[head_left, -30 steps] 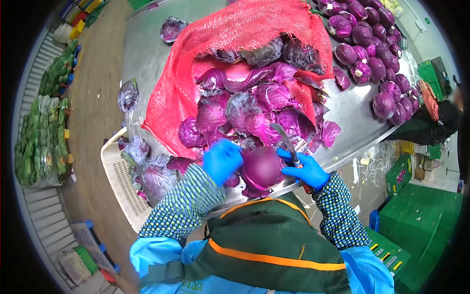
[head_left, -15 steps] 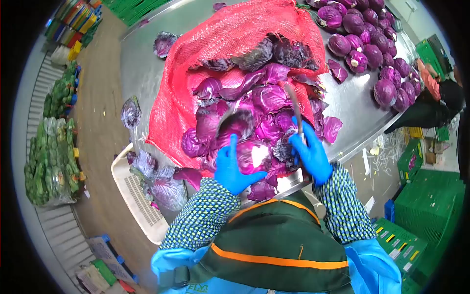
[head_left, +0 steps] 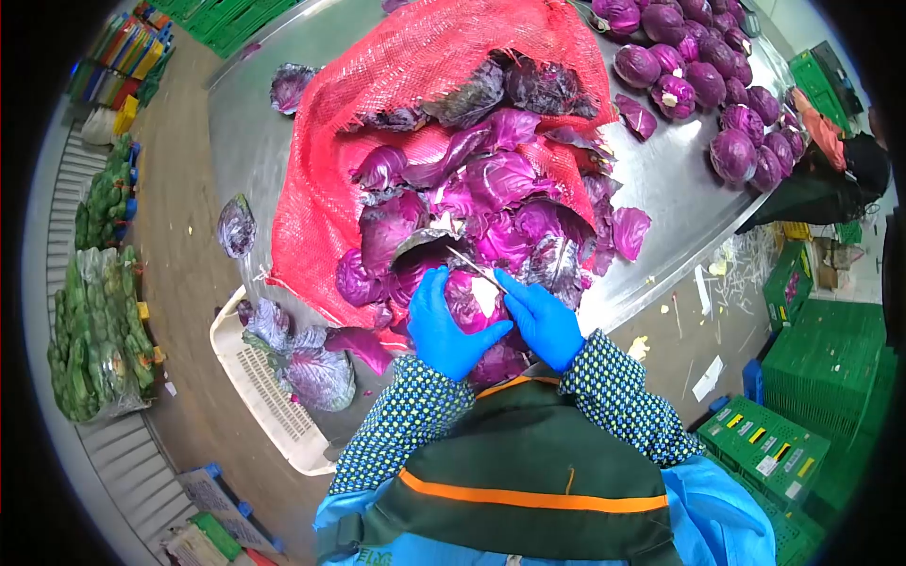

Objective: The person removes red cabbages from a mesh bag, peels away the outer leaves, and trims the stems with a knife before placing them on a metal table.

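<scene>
My left hand (head_left: 442, 330), in a blue glove, curves round the near side of a red cabbage (head_left: 466, 304) with a pale cut patch. My right hand (head_left: 545, 323), gloved too, is closed on a knife (head_left: 475, 268); its blade points up and left over the cabbage, and the handle is hidden in the fist. A dark loose leaf (head_left: 420, 247) curls just beyond the cabbage. Around it, purple cabbage leaves (head_left: 500, 179) lie heaped in the mouth of a red mesh sack (head_left: 316, 179).
Trimmed red cabbages (head_left: 708, 85) are piled at the far right of the metal table (head_left: 651, 189). A white basket (head_left: 274, 406) with outer leaves stands at the left. Green crates (head_left: 764, 443) are stacked at the lower right, and a person (head_left: 840, 179) is beyond the table's right end.
My right hand has moved left, bringing the knife from upright at the right to slanting over the cabbage. My left hand remains at the cabbage. The whole view has shifted slightly.
</scene>
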Demonstrator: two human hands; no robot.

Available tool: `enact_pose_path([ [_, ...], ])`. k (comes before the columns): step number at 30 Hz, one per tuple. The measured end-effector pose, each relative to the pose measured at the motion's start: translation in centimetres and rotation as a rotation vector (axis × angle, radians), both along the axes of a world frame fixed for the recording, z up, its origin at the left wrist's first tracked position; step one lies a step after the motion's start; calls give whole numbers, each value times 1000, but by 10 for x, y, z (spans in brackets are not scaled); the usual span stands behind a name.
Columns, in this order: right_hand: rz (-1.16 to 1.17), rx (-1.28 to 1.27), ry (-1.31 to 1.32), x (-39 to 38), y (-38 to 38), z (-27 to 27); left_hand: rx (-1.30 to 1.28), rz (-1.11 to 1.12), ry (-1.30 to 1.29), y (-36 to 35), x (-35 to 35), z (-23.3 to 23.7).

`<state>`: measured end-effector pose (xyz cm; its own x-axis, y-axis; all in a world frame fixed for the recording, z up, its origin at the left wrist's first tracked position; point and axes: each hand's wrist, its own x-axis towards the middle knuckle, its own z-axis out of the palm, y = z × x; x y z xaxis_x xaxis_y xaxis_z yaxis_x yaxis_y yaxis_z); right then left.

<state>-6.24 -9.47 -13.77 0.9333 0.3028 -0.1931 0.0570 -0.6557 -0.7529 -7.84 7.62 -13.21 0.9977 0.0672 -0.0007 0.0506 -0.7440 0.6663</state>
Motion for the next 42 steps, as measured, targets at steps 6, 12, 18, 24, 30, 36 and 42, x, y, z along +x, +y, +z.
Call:
enact_pose_path([
  [6,14,67,-138,6,-6,14,-45,38,-4,6,-4,-5],
  [12,53,-89,-94,17,-5,-6,-40,65,33,1,-4,-1],
  [18,-163,299,-133,21,12,-34,-139,68,2,10,-21,-5],
  [24,-148,556,522,52,14,13,-348,92,132,36,-59,7],
  [30,-338,493,518,63,21,43,-154,-38,144,34,-75,8],
  [36,79,341,773,14,2,19,-142,-272,236,63,-54,25],
  [42,146,678,720,-16,-2,7,-87,-573,295,81,-41,32],
])
